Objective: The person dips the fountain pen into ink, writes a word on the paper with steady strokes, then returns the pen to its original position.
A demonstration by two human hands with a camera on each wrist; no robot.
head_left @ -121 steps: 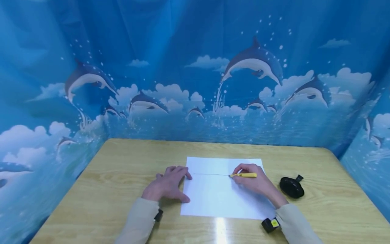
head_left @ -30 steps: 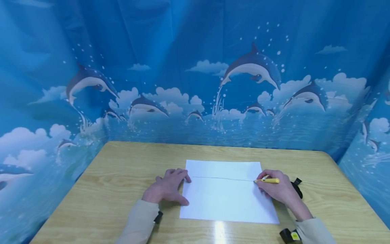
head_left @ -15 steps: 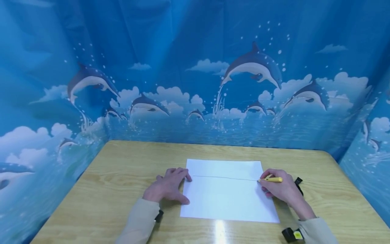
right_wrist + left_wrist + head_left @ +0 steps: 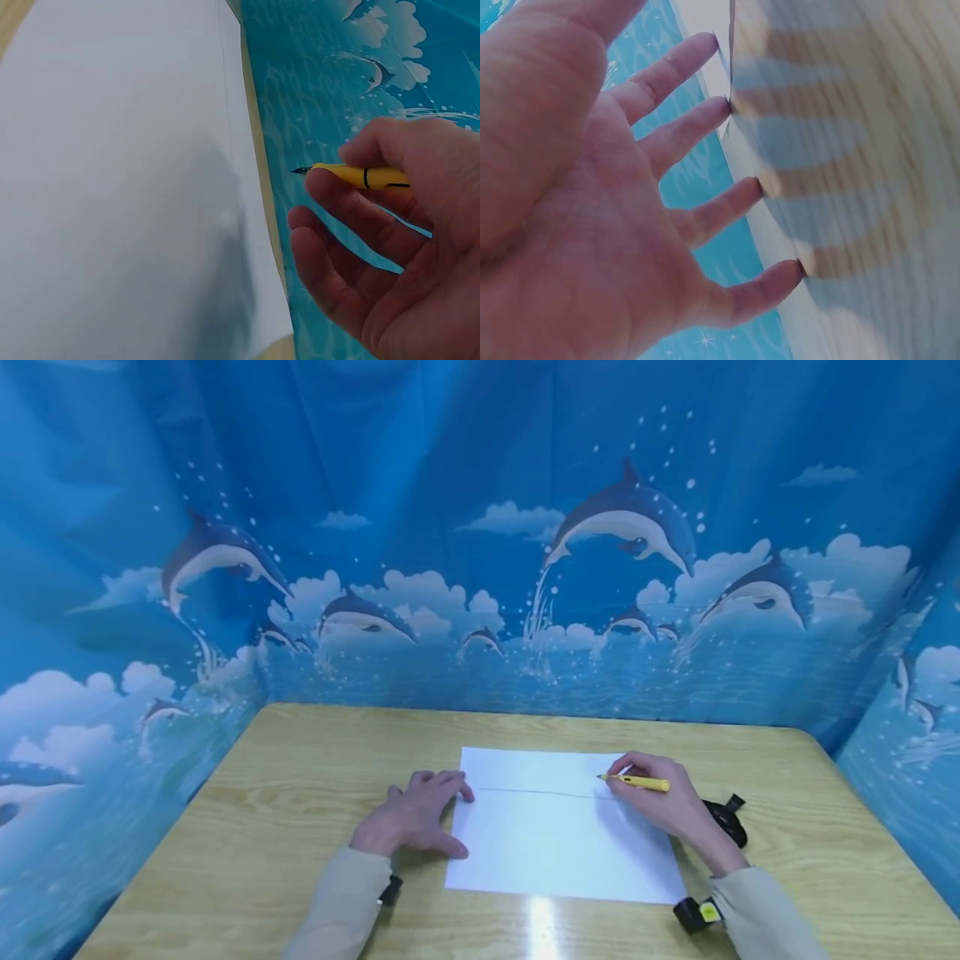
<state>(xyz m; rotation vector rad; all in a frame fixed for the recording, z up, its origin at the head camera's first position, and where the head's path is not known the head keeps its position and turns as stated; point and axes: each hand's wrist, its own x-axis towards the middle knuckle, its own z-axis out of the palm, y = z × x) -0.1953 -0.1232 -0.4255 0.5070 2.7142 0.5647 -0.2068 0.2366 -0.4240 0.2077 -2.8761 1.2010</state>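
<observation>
A white sheet of paper (image 4: 555, 852) lies on the wooden table, with one thin dark line (image 4: 525, 791) across its upper part. My right hand (image 4: 671, 802) pinches a yellow fountain pen (image 4: 647, 783) between thumb and fingers, over the upper right of the sheet. In the right wrist view the dark nib (image 4: 301, 171) points away from the hand, raised off the paper. My left hand (image 4: 416, 818) rests with spread fingers at the sheet's left edge, thumb and index finger on the paper. Its other fingertips (image 4: 784, 271) stand on the wood.
A round black object (image 4: 729, 823) with a short tab sits right of the sheet, partly hidden by my right wrist. A black wrist camera (image 4: 693, 914) hangs under the right sleeve. A blue dolphin-print curtain (image 4: 450, 568) borders the table's far edge.
The line has grown rightward across the sheet. In the last half second my right hand has lifted the pen off its right end and moved left and farther up; my left hand stays put.
</observation>
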